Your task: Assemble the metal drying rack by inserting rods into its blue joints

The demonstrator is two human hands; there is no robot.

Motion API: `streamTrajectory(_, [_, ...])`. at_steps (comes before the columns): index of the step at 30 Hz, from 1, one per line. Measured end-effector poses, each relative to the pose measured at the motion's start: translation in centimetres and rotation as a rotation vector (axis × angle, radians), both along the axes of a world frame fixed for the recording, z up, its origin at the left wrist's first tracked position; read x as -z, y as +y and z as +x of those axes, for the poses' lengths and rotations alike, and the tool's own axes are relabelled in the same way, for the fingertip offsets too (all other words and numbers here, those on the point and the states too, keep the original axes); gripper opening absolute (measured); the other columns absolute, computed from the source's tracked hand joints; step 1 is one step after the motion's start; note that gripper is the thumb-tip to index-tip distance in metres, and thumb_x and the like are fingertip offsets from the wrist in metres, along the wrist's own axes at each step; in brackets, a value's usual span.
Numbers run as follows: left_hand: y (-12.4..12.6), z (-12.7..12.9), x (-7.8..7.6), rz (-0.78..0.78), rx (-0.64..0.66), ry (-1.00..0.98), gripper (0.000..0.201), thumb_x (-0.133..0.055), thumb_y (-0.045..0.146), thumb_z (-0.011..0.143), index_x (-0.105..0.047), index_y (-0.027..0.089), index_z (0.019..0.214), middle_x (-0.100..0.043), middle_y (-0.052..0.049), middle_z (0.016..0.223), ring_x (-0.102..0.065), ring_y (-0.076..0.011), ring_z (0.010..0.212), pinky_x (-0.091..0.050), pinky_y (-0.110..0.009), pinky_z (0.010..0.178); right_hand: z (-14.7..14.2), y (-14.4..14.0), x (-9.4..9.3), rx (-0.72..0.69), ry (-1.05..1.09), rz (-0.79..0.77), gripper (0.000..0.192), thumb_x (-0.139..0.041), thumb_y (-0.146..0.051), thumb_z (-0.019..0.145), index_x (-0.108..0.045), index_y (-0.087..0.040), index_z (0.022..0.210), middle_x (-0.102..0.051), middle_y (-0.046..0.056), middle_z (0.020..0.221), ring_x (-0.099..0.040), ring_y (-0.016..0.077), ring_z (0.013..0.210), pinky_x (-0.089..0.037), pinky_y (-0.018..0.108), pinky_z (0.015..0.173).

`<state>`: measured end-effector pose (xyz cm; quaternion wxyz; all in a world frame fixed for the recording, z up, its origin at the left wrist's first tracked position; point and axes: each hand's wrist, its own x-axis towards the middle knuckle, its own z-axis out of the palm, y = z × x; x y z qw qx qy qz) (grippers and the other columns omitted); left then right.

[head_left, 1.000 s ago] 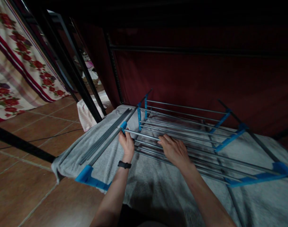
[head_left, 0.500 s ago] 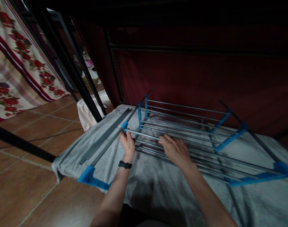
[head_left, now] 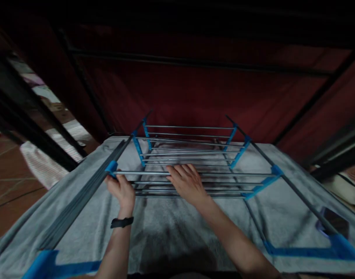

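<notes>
- The left hand (head_left: 121, 190) is closing its fingers around a blue plastic joint (head_left: 111, 167) on the grey metal folding drying rack (head_left: 191, 159).
- The right hand (head_left: 187, 181) is resting flat, fingers spread, on the rack's rods.
- The rack is lying on a grey towel (head_left: 171, 228), with dark red fabric (head_left: 194, 89) hanging behind.

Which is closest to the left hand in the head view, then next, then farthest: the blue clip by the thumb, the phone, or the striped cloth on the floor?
1. Blue clip: touching the left hand, just above the thumb.
2. Striped cloth: farther left, on the floor.
3. Phone: far right, on the grey blanket.
</notes>
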<state>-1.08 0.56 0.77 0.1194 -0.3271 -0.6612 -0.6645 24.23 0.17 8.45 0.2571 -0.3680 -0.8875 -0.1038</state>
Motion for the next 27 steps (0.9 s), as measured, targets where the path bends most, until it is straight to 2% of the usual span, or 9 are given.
streamTrajectory(3, [0.3,-0.3,0.1,-0.017,-0.013,0.021,0.029,-0.049,0.035,0.088,-0.06,0.014,0.104,-0.064,-0.013,0.101,-0.061,-0.031,0.101,-0.046,-0.049,0.098,1.7,-0.2,0.6,0.104,0.066,0.027,0.027,-0.049,-0.038,0.102,-0.06,-0.024,0.122,-0.07,0.003,0.104,-0.059,0.0171,0.096,-0.037,0.034,0.094])
streamTrajectory(6, [0.5,-0.3,0.1,-0.034,-0.03,0.004,0.027,-0.049,0.033,0.088,-0.058,0.019,0.109,-0.065,-0.01,0.109,-0.059,-0.0313,0.107,-0.044,-0.05,0.102,3.2,-0.2,1.0,0.178,0.063,0.022,0.022,-0.05,-0.039,0.102,-0.064,-0.024,0.108,-0.07,0.002,0.096,-0.059,0.0169,0.091,-0.038,0.033,0.089])
streamTrajectory(12, [0.5,0.4,-0.4,-0.018,-0.048,0.02,0.026,-0.044,0.036,0.092,-0.054,0.026,0.114,-0.064,-0.003,0.122,-0.058,-0.0284,0.115,-0.043,-0.047,0.107,3.6,0.4,0.8,0.13,0.022,-0.002,0.018,-0.052,-0.035,0.101,-0.064,-0.024,0.093,-0.067,0.0,0.088,-0.058,0.0157,0.088,-0.039,0.031,0.083])
streamTrajectory(18, [0.5,0.7,-0.6,-0.008,-0.045,0.044,0.025,-0.042,0.04,0.093,-0.053,0.026,0.111,-0.065,-0.003,0.123,-0.059,-0.0275,0.115,-0.044,-0.047,0.107,3.8,0.9,0.6,0.083,0.014,-0.036,0.021,-0.05,-0.036,0.102,-0.064,-0.023,0.092,-0.066,0.001,0.088,-0.059,0.0154,0.088,-0.041,0.03,0.081])
streamTrajectory(27, [0.6,0.6,-0.7,-0.022,-0.041,-0.028,0.025,-0.046,0.04,0.091,-0.053,0.028,0.111,-0.064,0.0,0.125,-0.057,-0.0269,0.116,-0.043,-0.046,0.109,4.0,1.2,0.2,0.063,-0.018,-0.057,0.018,-0.055,-0.036,0.1,-0.064,-0.023,0.09,-0.067,0.001,0.087,-0.061,0.0146,0.085,-0.042,0.028,0.075])
